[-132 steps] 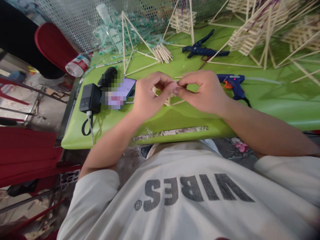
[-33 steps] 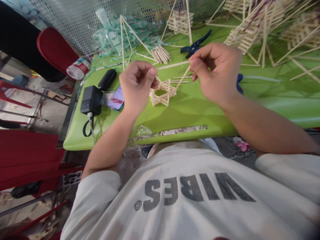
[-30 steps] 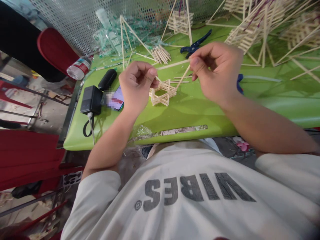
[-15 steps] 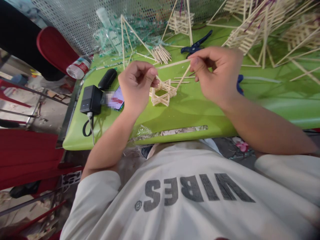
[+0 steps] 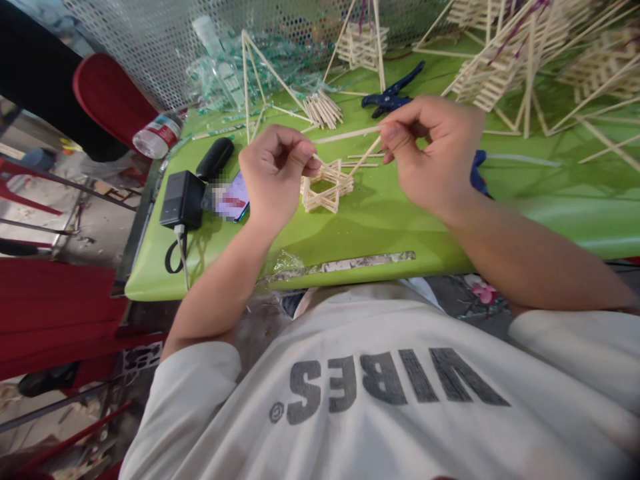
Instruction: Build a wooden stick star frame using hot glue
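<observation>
- The left hand (image 5: 274, 170) has its grip clamped, thumb against fingertips, on one corner of what looks like a triangle of thin, pale wooden sticks (image 5: 347, 135).
- The right hand (image 5: 433, 150) has its grip clamped on another corner, where two sticks meet; holding it by two corners probably keeps the light frame steady and its long side straight.
- The triangle's third corner points toward the person, over a small six-pointed star of stacked pale sticks (image 5: 326, 202); whether the two touch, I cannot tell.
- The star lies flat on the green, smooth-covered worktop (image 5: 565, 213), between the forearms and within easy sight.
- Two loose pale sticks (image 5: 364, 164) lie just behind the star, likely left there to be close to the fingers.
- A bundle of short pale sticks (image 5: 323, 110) lies farther back, beside a dark blue hand cutter (image 5: 387, 102), both seemingly within reach.
- A blue glue gun (image 5: 479, 177), mostly hidden by the right wrist, has a whitish glue stick (image 5: 525, 159) pointing away rightward, which presumably keeps it off the star.
- A phone (image 5: 234, 205) and black power bank (image 5: 181, 200) sit left, apart from the sticks.
</observation>
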